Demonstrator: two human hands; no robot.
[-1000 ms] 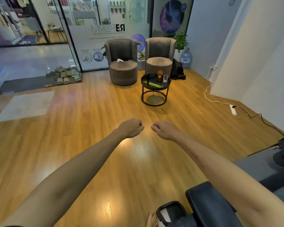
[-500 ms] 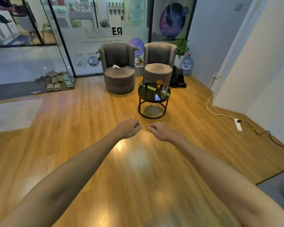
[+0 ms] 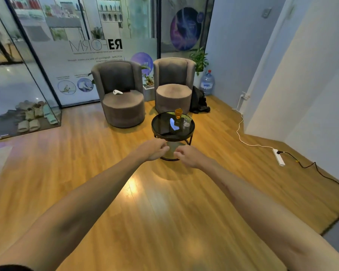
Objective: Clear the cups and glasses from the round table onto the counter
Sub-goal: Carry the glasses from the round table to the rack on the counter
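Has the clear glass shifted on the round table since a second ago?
No. The clear glass still stands at the round table's right edge, just right of the orange cup. Only the camera has come closer.

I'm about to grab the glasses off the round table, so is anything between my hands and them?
Nothing visible blocks the way. The left hand and right hand are empty, short of the round table. The orange glass and clear glass stand on its far right side, so you reach across bare tabletop. The counter isn't in view.
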